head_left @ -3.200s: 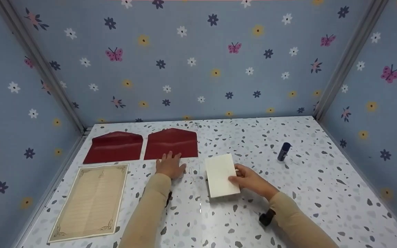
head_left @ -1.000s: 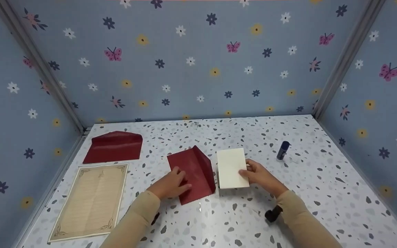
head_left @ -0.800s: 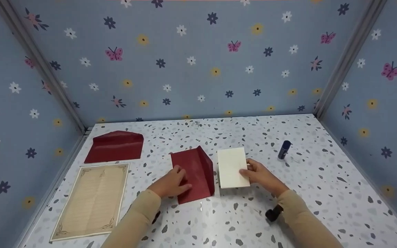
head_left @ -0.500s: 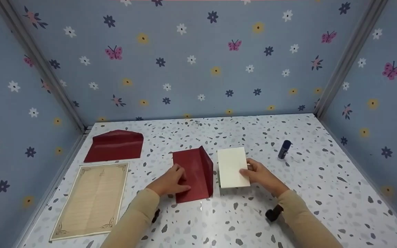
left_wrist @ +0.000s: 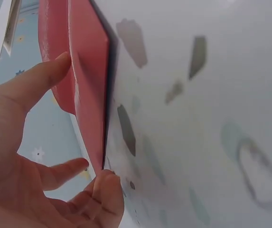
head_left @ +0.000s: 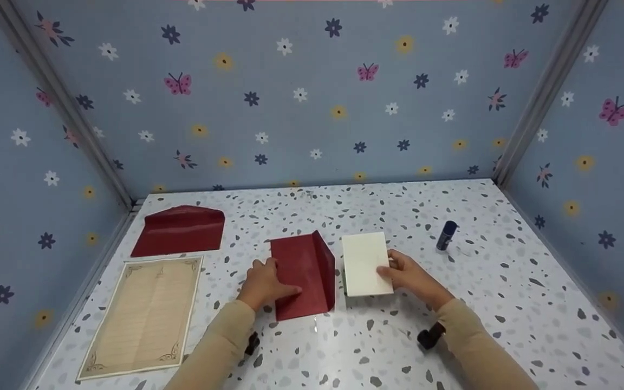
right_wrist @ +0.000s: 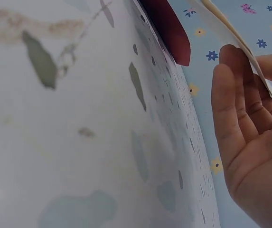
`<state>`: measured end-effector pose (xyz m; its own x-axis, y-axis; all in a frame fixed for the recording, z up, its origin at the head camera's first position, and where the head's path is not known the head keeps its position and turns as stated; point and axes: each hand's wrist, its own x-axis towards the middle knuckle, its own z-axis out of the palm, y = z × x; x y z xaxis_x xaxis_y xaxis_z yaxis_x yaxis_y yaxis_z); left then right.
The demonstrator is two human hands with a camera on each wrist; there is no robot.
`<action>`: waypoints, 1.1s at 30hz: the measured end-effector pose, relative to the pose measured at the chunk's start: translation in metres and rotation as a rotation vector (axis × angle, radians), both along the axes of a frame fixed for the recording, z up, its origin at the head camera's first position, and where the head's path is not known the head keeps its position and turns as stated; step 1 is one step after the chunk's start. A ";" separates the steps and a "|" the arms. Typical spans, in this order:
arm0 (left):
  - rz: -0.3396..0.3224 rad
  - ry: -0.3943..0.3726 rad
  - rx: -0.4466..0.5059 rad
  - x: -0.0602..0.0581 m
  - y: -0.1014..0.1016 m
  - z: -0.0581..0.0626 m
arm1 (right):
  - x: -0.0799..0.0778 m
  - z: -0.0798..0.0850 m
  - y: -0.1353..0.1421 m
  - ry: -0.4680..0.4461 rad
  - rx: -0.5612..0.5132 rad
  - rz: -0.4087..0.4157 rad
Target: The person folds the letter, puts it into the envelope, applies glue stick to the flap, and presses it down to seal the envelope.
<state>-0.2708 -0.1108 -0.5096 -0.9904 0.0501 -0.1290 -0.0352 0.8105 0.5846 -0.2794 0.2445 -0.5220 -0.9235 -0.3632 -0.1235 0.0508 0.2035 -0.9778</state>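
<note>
A dark red envelope (head_left: pixel 300 276) lies mid-table with its flap raised toward the right. My left hand (head_left: pixel 264 284) grips it from the left: the thumb lies on its face near the mouth and the curled fingers sit at its left edge. In the left wrist view, the thumb tip is right at the mouth of the envelope (left_wrist: pixel 89 80). My right hand (head_left: pixel 407 275) pinches a folded off-white sheet of paper (head_left: pixel 365 260) by its right side, just right of the flap. Layered edges of the folded paper (right_wrist: pixel 235 35) show in the right wrist view, tilted above the table.
A second red envelope (head_left: pixel 184 233) lies open at the back left. In front of it is a beige bordered letter sheet (head_left: pixel 141 319). A dark blue glue stick (head_left: pixel 446 236) stands at the right. Flowered blue walls (head_left: pixel 312 97) enclose the speckled table (head_left: pixel 480 325).
The nearer envelope came from the back row to mid-table and turned, flap to the right. The folded paper shifted right. Lately the left fingers slid back to the envelope's left edge.
</note>
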 end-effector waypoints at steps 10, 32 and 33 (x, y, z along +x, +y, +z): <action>0.037 -0.019 0.043 -0.003 0.008 -0.003 | 0.000 -0.001 0.001 0.010 0.014 0.001; 0.061 -0.038 0.201 -0.006 0.004 -0.006 | 0.002 0.002 0.001 -0.014 0.058 -0.050; 0.067 -0.044 0.207 -0.006 0.004 -0.006 | 0.002 0.002 0.001 -0.013 0.055 -0.050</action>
